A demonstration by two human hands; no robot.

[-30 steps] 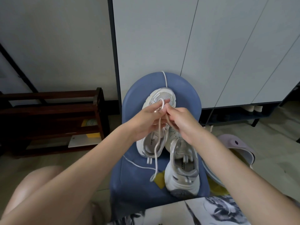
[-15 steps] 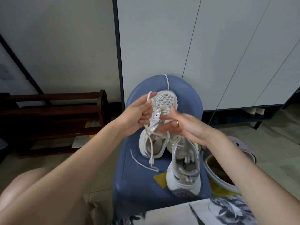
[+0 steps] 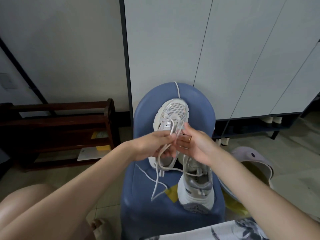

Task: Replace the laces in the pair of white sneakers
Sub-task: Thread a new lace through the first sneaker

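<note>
Both hands have dropped from the toe toward six o'clock. The left hand (image 3: pixel 152 144) pinches the lace (image 3: pixel 160 168); the right hand (image 3: pixel 194 146) is flat and open beside it. The laced sneaker (image 3: pixel 173 116) lies on the blue stool (image 3: pixel 149 201), so threading looks underway.

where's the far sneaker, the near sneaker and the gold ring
far sneaker (image 3: pixel 176 110), head view, on its mesh toe box
near sneaker (image 3: pixel 196 193), head view, on its grey and white heel
gold ring (image 3: pixel 190 139), head view, on the band round a right-hand finger
</note>
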